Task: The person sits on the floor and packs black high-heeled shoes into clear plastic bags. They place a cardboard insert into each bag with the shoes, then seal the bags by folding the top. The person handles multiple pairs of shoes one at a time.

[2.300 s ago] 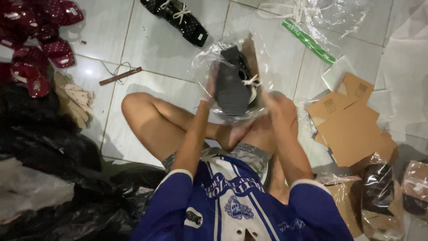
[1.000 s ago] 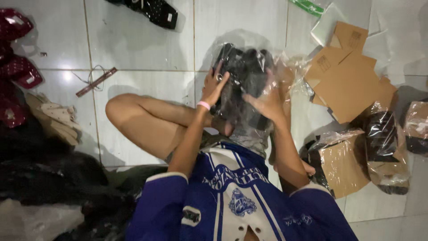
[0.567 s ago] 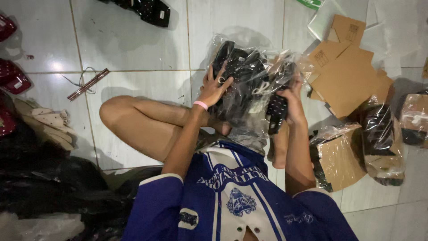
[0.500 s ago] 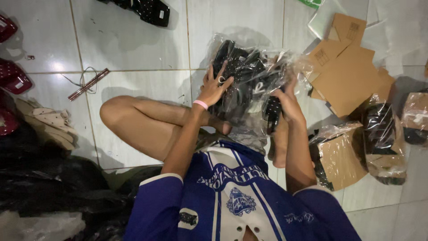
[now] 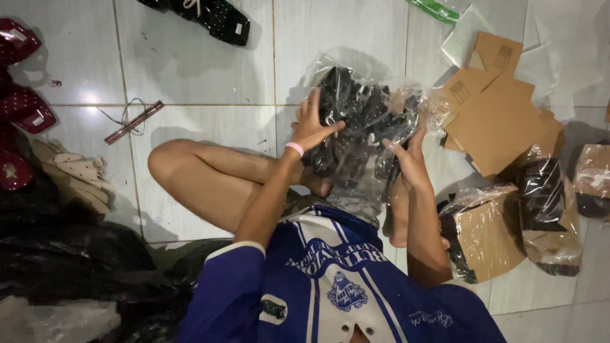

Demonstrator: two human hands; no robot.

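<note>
Flat cardboard pieces (image 5: 492, 111) lie on the tiled floor (image 5: 190, 76). Below them sit bagged packs with cardboard inserts (image 5: 486, 238), well to their left a black studded sandal (image 5: 213, 16), and farther left red sandals (image 5: 22, 105) above black bags (image 5: 70, 267).

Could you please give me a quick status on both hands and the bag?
Left hand and right hand: both grip the clear plastic bag of black sandals. Bag held up over bent legs. Flat brown cardboard pieces beside it, apart.

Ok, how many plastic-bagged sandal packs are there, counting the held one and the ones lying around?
Held bagged pack, between left hand and right hand: 1
Other bagged packs, lying at right: 3
Total: 4
</note>
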